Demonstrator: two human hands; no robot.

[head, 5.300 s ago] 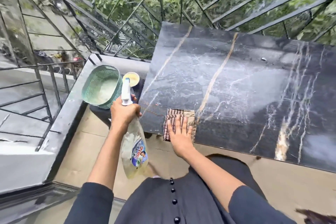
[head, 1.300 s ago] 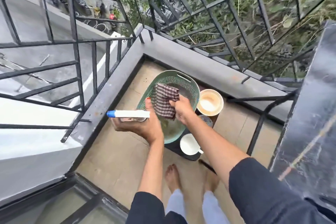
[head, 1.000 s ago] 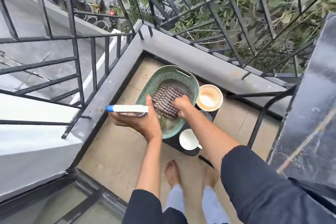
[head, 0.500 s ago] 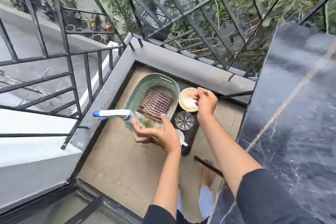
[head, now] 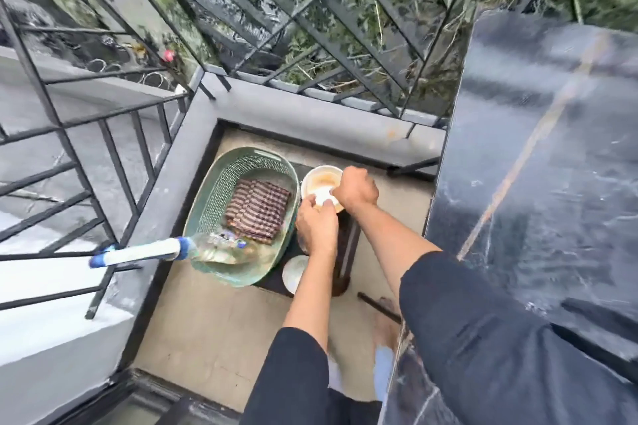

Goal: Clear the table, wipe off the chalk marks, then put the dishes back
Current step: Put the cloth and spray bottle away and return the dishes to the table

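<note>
A cream bowl (head: 319,179) sits on a low black stand (head: 348,245) on the balcony floor. My right hand (head: 356,191) is closed on the bowl's near right rim. My left hand (head: 316,222) grips its near edge from below. Left of the bowl, a green plastic basket (head: 214,193) holds the folded checked cloth (head: 257,210). The spray bottle (head: 221,250) also lies in it, with its white nozzle sticking out to the left. A small white dish (head: 294,273) rests at the stand's near end, partly behind my left forearm. The black marble table (head: 552,148) fills the right side.
A grey ledge (head: 310,117) with black metal railing (head: 114,162) closes the corner behind and left of the basket. Beige floor tiles (head: 214,328) lie in front. My bare feet (head: 385,324) stand near the table edge beside a dark table leg (head: 376,305).
My left hand has let go of the spray bottle, which now lies in the basket, and moved to the bowl. My right hand has dropped onto the bowl's rim.
</note>
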